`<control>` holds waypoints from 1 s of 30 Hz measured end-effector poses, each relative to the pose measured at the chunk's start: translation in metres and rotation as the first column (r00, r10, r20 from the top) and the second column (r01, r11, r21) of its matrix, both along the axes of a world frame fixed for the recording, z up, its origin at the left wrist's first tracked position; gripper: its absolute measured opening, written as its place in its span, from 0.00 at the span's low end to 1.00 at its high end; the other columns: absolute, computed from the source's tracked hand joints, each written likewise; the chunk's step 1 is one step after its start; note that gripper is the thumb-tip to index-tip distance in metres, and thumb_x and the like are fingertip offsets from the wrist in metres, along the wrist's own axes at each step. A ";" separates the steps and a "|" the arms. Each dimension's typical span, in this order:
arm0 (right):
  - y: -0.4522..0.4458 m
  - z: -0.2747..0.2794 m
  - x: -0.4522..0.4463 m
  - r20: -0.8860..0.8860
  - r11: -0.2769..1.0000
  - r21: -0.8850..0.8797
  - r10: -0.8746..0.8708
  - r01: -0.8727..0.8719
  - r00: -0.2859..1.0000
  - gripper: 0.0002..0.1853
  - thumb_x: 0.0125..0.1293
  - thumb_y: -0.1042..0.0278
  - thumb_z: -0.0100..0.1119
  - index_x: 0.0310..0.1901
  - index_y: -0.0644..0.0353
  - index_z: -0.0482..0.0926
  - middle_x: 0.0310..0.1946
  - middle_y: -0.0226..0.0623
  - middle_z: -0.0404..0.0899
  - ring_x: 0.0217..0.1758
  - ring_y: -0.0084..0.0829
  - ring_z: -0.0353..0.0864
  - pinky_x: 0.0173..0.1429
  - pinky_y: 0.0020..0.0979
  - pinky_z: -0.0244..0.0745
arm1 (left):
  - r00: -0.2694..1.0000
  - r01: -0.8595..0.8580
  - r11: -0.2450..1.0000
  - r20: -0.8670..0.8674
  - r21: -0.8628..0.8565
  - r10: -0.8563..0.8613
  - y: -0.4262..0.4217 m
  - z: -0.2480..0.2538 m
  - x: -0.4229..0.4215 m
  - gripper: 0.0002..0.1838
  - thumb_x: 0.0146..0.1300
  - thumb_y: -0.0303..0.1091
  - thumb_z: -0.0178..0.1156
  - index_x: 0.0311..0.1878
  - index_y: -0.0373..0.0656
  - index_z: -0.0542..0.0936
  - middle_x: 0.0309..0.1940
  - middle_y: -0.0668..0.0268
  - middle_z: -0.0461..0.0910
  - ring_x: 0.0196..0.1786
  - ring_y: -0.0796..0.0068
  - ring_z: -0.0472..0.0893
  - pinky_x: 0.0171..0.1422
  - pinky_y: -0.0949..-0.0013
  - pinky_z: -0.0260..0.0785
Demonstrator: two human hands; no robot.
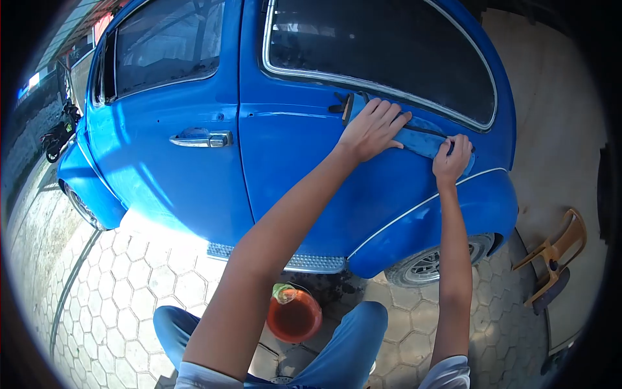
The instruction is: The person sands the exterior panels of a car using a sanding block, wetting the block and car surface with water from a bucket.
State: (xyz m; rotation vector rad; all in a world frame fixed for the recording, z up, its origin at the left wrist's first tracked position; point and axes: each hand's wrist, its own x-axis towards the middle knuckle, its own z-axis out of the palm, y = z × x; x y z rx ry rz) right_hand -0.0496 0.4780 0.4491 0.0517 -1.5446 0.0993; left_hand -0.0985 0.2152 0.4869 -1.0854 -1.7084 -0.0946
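A long, narrow blue sanding block (420,141) lies against the rear side panel of a blue car (291,168), just below the rear side window (382,58). My left hand (374,131) grips the block near its left end, fingers curled over the top edge. Further right, my right hand (452,159) is closed around the other end. The block slants slightly down to the right. Its face against the paint is hidden.
An orange bucket (295,318) with dark liquid and a greenish cloth (284,293) on its rim stands between my knees. The chrome door handle (202,139) is to the left. A brown plastic chair (554,259) stands at right on hexagonal paving (120,292).
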 end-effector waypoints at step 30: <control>-0.227 -0.034 -0.040 -0.077 0.998 0.063 -0.008 0.013 0.997 0.11 0.68 0.54 0.52 0.34 0.51 0.75 0.33 0.35 0.72 0.39 0.38 0.69 0.47 0.41 0.64 | 0.992 0.028 0.779 -0.111 0.627 0.054 -0.190 -0.032 -0.026 0.11 0.63 0.32 0.66 0.27 0.46 0.74 0.26 0.66 0.71 0.32 0.64 0.72 0.44 0.60 0.61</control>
